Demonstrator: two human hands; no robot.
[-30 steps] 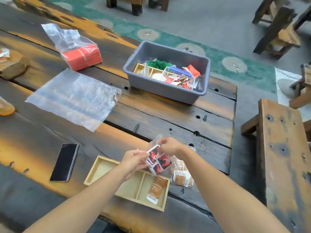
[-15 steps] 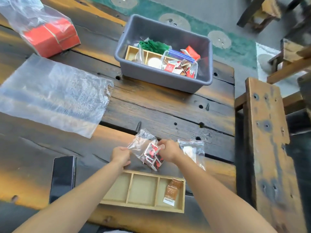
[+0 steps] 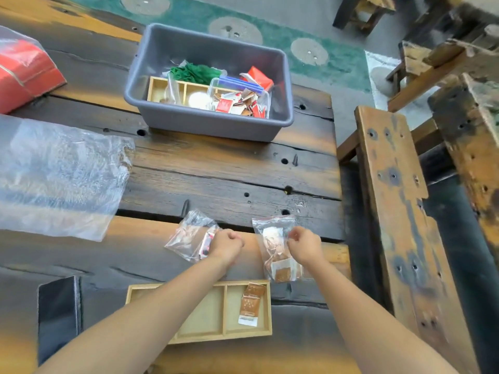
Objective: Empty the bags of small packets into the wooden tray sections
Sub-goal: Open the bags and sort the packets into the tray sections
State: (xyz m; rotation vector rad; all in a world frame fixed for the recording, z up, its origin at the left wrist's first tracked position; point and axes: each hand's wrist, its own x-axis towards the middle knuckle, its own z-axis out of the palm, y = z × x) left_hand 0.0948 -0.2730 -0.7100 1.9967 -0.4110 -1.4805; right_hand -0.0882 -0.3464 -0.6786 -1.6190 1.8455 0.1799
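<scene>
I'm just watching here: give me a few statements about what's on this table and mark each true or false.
1. The wooden tray near the person has a brown packet in its right section. True.
2. The grey tub is empty. False: it holds another tray, green material and packets.
3. The left hand is at a small clear bag lying on the table. True.
4. The right hand is reaching into the grey tub. False: it is at a second small bag by the tray.
5. A dark phone lies left of the tray. True.

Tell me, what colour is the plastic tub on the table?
Grey; the plastic tub shows clearly in the head view.
</scene>
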